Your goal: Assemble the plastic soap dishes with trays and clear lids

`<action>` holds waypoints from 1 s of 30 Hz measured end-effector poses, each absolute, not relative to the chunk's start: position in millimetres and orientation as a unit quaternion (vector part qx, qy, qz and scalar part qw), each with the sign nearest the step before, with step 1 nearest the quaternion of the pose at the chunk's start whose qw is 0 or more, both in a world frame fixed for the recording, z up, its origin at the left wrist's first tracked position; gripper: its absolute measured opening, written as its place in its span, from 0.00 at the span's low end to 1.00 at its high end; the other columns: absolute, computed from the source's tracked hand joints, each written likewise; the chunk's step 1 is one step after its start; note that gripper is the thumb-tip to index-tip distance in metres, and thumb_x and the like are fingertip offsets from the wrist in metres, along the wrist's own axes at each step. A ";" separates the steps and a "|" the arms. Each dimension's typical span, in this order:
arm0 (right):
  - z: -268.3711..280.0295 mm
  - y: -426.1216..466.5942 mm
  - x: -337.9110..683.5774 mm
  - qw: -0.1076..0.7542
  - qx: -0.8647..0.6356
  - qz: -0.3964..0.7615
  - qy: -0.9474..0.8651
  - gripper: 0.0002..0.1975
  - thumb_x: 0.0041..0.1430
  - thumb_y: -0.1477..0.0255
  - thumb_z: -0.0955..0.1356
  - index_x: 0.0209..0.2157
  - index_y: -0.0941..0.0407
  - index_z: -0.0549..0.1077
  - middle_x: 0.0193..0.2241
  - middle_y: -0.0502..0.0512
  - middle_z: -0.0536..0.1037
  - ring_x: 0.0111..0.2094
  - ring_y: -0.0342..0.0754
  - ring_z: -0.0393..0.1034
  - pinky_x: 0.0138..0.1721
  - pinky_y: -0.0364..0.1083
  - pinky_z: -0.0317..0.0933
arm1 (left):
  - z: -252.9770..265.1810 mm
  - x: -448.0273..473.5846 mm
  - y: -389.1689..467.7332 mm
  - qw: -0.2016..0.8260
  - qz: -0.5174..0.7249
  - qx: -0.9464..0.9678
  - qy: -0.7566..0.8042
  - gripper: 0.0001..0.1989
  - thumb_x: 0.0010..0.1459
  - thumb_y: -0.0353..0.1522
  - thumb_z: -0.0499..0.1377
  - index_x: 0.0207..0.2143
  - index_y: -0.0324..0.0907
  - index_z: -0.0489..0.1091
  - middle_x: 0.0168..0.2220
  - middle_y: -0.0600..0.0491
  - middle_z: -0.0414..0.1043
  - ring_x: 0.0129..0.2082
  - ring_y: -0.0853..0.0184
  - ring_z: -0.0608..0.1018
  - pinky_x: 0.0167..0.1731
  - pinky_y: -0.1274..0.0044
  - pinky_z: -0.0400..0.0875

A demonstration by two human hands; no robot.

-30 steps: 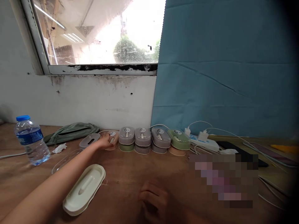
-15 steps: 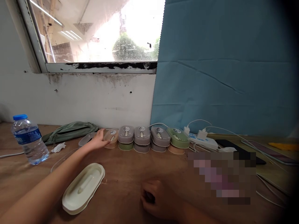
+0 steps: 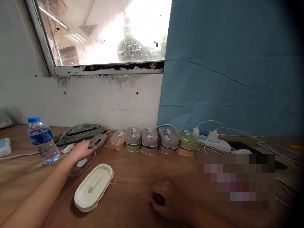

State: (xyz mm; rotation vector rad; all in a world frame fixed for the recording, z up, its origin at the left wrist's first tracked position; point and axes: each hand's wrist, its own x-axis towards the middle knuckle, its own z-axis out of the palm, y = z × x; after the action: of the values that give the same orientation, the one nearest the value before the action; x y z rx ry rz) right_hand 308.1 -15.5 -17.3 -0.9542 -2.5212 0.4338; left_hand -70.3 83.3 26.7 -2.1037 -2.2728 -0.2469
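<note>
My left hand (image 3: 82, 151) reaches to the back left. Its thumb and fingers close on the near end of a grey-purple oblong box (image 3: 101, 139) with a dark oval slot. Partly under that hand and wrist lies a clear plastic lid (image 3: 87, 161) with a white round label. Closer to me is a cream oblong tray (image 3: 104, 179) with a raised bar along its middle, touched by neither hand. My right hand (image 3: 163, 199) rests on the table, loosely curled with a hollow inside; nothing shows in it.
Along the wall stand a single peach box (image 3: 118, 141) and several stacked lidded boxes (image 3: 149, 136). A water bottle (image 3: 42, 141) and a green pouch (image 3: 80, 131) are at the left. Rightward are a power strip (image 3: 216, 144), cables, a black flat device (image 3: 280, 163) and a blurred patch.
My left hand has moved left, from beside the peach box to the grey-purple box. The view has shifted slightly left, uncovering more of the clear lid. My right hand stays curled on the table.
</note>
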 end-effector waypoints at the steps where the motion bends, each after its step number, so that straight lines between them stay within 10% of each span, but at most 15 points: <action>1: -17.1 -15.5 308.2 0.204 -0.343 0.157 -0.904 0.04 0.42 0.79 0.62 0.20 0.57 0.62 0.18 0.45 0.65 0.20 0.38 0.56 0.24 0.38 0.49 | 18.7 -68.4 87.7 0.030 -0.098 -0.690 -0.716 0.27 0.49 0.44 0.48 0.45 0.36 0.66 0.48 0.41 0.67 0.47 0.53 0.70 0.45 0.70 0.62; 23: -14.3 -14.8 306.5 0.220 -0.358 0.183 -0.889 0.05 0.43 0.79 0.62 0.20 0.56 0.64 0.18 0.46 0.66 0.20 0.39 0.57 0.23 0.39 0.52 | 66.5 -48.4 66.1 -0.011 -0.462 -0.585 -0.666 0.19 0.52 0.40 0.54 0.45 0.42 0.58 0.37 0.51 0.73 0.38 0.65 0.75 0.40 0.76 0.67; 30: -20.8 -12.1 313.2 0.443 -0.344 0.216 -0.799 0.23 0.44 0.77 0.65 0.44 0.52 0.58 0.37 0.54 0.67 0.38 0.48 0.63 0.43 0.48 0.57 | 130.8 -8.5 9.0 -0.247 -0.472 -0.675 -0.510 0.17 0.47 0.36 0.61 0.37 0.41 0.61 0.29 0.56 0.74 0.29 0.70 0.74 0.29 0.81 0.69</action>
State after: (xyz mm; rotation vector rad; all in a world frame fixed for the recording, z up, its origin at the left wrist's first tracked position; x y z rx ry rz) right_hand 313.2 -12.1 -20.8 -0.8529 -1.9817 0.5360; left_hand -8.5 9.0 130.8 -2.5375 -1.9164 -1.7739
